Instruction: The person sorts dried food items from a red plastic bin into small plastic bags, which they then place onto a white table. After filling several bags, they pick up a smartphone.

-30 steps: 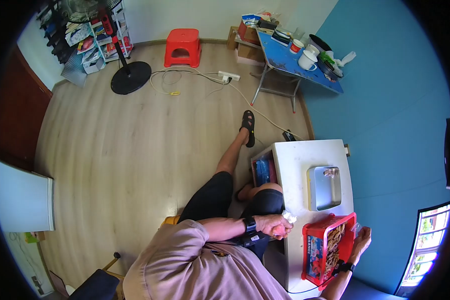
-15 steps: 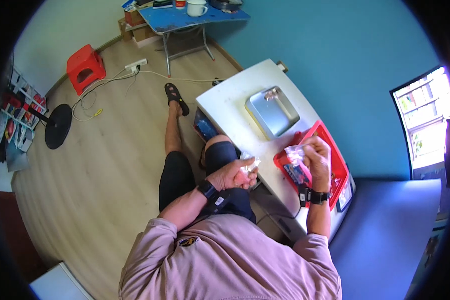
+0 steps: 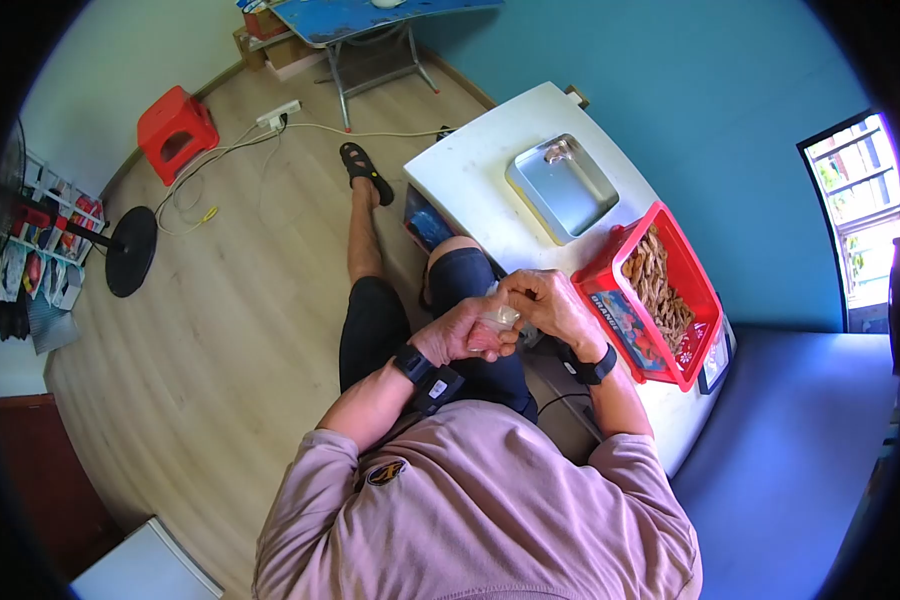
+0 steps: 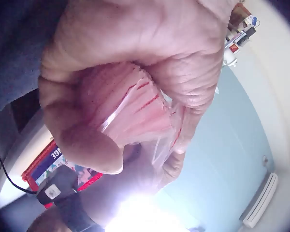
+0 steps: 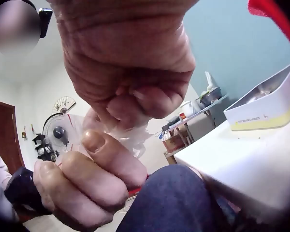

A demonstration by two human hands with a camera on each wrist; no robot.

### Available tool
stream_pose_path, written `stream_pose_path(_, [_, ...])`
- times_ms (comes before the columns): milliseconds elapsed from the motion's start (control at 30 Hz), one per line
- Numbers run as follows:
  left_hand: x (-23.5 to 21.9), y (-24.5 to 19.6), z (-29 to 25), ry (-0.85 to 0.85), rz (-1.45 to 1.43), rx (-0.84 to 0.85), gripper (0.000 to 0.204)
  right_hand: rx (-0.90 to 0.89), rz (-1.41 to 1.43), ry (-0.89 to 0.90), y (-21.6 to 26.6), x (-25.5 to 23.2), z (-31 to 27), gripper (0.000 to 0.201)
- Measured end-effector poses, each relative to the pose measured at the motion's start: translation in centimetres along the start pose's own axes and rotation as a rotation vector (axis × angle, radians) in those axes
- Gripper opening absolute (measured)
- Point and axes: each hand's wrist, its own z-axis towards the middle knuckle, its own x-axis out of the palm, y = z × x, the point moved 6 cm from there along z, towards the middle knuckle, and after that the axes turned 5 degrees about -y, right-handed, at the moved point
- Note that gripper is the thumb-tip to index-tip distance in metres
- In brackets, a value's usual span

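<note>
Over the lap, my left hand [image 3: 462, 332] grips a pinkish bundle of thin clear plastic [image 4: 130, 104] with red lines, its fingers curled round it in the left wrist view. My right hand [image 3: 552, 305] meets it from the right, pinching clear plastic [image 5: 135, 140] at the top of the bundle. Its fingers are curled in the right wrist view, and the fingertips are partly hidden. Beside the right forearm stands a red basket [image 3: 705, 285] full of brown stick-like dried pieces [image 3: 655, 285].
A white cabinet [image 3: 470, 165] carries the basket and a rectangular metal tin [image 3: 570, 200] with a small clump [image 3: 558, 152] in one corner. A blue padded seat [image 3: 790, 410] lies at the right. A cable [image 3: 355, 131] crosses the floor near the red stool [image 3: 177, 135].
My right hand has come from the red basket's far side, across it with clear plastic, to my left hand. The left hand still holds the bundle. The head view has turned.
</note>
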Motion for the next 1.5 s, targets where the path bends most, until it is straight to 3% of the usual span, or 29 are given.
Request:
stream_pose_path(67, [0.4, 0.3, 0.1, 0.061, -0.004, -0.045, 0.049, -0.045, -0.062, -0.029, 0.3, -0.3, 0.0, 0.012])
stream_pose_path(100, [0.6, 0.2, -0.1, 0.064, -0.004, -0.050, 0.049, -0.052, -0.063, 0.017, 0.6, -0.3, 0.0, 0.012])
stream_pose_path(167, [0.8, 0.3, -0.4, 0.034, 0.006, -0.092, 0.030, -0.049, -0.065, 0.062, 1.3, -0.4, 0.0, 0.012])
stream_pose_path(267, [0.4, 0.4, -0.1, 0.043, 0.069, -0.091, 0.024, 0.100, 0.006, 0.140, 0.8, -0.3, 0.3, 0.013])
stream_pose_path(333, [0.3, 0.4, 0.1, 0.048, 0.068, -0.098, 0.024, -0.191, -0.201, 0.121, 1.1, -0.5, 1.0, 0.011])
stream_pose_path(433, [0.2, 0.2, 0.2, 0.021, 0.088, -0.077, 0.022, -0.242, -0.359, 0.189, 1.0, -2.9, 2.4, 0.010])
stream_pose_path(600, [-1.3, -0.2, 1.4, -0.012, 0.107, 0.043, 0.020, -0.027, -0.516, 0.177, 0.3, -10.8, 9.2, 0.014])
stream_pose_path(700, [-1.0, -0.6, 1.5, 0.036, 0.047, 0.088, 0.019, 0.029, -0.725, 0.036, -4.3, -14.5, 13.9, 0.023])
stream_pose_path(767, [-0.4, -1.6, 1.1, 0.101, -0.008, 0.174, 0.019, 0.277, -0.718, 0.125, -7.0, -15.1, 16.1, 0.030])
stream_pose_path(833, [-0.2, -2.5, 0.5, 0.099, -0.011, 0.210, 0.018, 0.403, -0.588, 0.127, -8.2, -14.8, 17.0, 0.041])
stream_pose_path(867, [-0.7, -2.9, 0.3, 0.066, -0.064, 0.232, 0.017, 0.249, -0.712, 0.179, -9.0, -14.3, 17.8, 0.047])
stream_pose_path(967, [0.0, -4.3, -1.4, -0.003, -0.043, 0.280, 0.026, 0.330, -0.788, 0.159, -15.6, -13.9, 19.6, 0.052])
stream_pose_path(1033, [-0.2, -3.9, -0.6, 0.071, -0.076, 0.230, 0.028, 0.298, -0.752, 0.146, -15.5, -12.9, 20.0, 0.053])
stream_pose_path(1100, [-0.9, -3.4, -0.1, 0.044, -0.081, 0.198, 0.030, 0.266, -0.815, -0.029, -15.6, -12.6, 19.9, 0.052])
stream_pose_path(1233, [-0.4, -3.4, -0.2, 0.153, -0.122, 0.163, 0.023, 0.394, -0.747, -0.103, -16.3, -12.7, 19.4, 0.050])
stream_pose_path(1267, [-0.2, -3.6, -0.3, 0.180, -0.102, 0.156, 0.025, 0.341, -0.796, -0.143, -16.5, -12.7, 19.5, 0.042])
stream_pose_path(1500, [-0.3, -3.7, -0.7, 0.152, -0.084, 0.202, 0.030, 0.394, -0.884, -0.143, -17.2, -12.9, 20.3, 0.029])
